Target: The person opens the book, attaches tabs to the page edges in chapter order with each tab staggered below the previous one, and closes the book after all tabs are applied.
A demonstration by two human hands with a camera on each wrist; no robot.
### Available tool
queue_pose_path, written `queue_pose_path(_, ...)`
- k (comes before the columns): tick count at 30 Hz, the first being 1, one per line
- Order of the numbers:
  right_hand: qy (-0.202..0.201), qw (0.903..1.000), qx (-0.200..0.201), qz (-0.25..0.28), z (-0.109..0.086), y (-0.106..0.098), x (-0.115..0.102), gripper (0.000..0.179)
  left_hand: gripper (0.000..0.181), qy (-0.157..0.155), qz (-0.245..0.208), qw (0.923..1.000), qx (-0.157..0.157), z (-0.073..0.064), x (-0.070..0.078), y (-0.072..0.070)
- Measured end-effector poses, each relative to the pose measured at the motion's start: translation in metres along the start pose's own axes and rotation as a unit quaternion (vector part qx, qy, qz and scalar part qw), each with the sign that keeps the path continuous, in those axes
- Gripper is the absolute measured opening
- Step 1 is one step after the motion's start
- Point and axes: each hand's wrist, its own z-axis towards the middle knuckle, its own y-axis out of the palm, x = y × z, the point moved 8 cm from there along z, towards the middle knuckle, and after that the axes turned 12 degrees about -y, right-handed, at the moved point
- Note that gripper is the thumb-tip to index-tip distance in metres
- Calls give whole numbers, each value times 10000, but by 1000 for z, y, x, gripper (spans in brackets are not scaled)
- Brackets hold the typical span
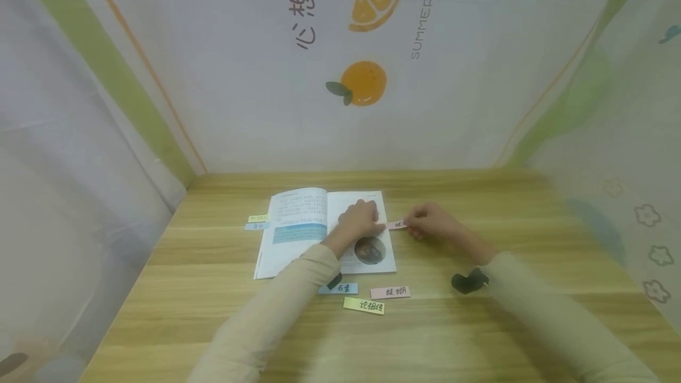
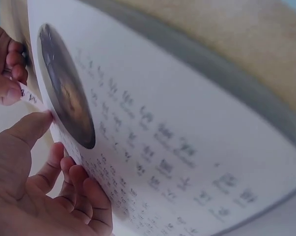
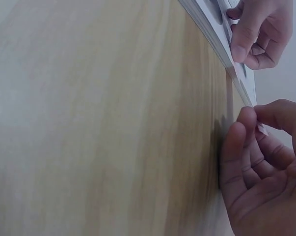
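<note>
An open book (image 1: 292,253) lies on the wooden table. My left hand (image 1: 359,220) rests on its right-hand page, fingers loosely bent, the thumb pressing at the outer edge. There a pink paper tab (image 1: 395,225) with handwritten characters sticks out sideways from the page. Thumb and fingers of my right hand (image 1: 433,221) pinch the tab's outer end. In the left wrist view, my left thumb tip meets the inner end of the tab, beside a round photo (image 2: 67,88) printed on the page.
Yellow (image 1: 259,218) and blue (image 1: 258,226) tabs project from the book's left side. Nearer me lie a blue tab (image 1: 346,288), partly behind my left wrist, another pink tab (image 1: 391,292) and a yellow tab (image 1: 364,305). A printed curtain (image 1: 452,105) stands behind the table.
</note>
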Motion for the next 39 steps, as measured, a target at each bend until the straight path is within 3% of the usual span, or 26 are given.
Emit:
queue_pose_path(7,460,9987,60,220,-10,-10,4,19,43,234,-53,9995,-188,-15,-2,-1)
queue_pose_path(9,432,9989,120,-115,-14,-16,-3,20,51,387,52,9989,-249,-21,-4,-2)
queue_pose_path(12,-125,9945,206,-1019,-14,-23,-25,21,64,655,376,9967,-289,-33,-9,-7)
queue_pose_path(15,-968,9741,431,-1997,-11,-22,-57,21,68,918,764,9925,-254,-45,-18,-12)
queue_pose_path(21,-2136,9422,687,-2488,-8,6,-102,19,63,1315,1161,9843,-175,-60,-40,-16)
queue_pose_path(24,-2526,9316,384,-2584,-8,29,-110,22,62,1438,1204,9818,-292,-66,-48,-17)
queue_pose_path(27,-2698,9172,-290,-2918,-8,57,-109,28,60,1488,1167,9811,-399,-71,-54,-19)
queue_pose_path(32,-2609,8796,-1630,-3628,-14,100,-90,44,58,1437,1190,9814,-449,-76,-66,-20)
queue_pose_path(35,-2414,8714,-2016,-3766,-18,110,-78,56,58,1484,1225,9802,-463,-77,-73,-20)
queue_pose_path(39,-2266,8732,-2162,-3733,-22,109,-71,66,60,1712,1269,9756,-519,-78,-84,-19)
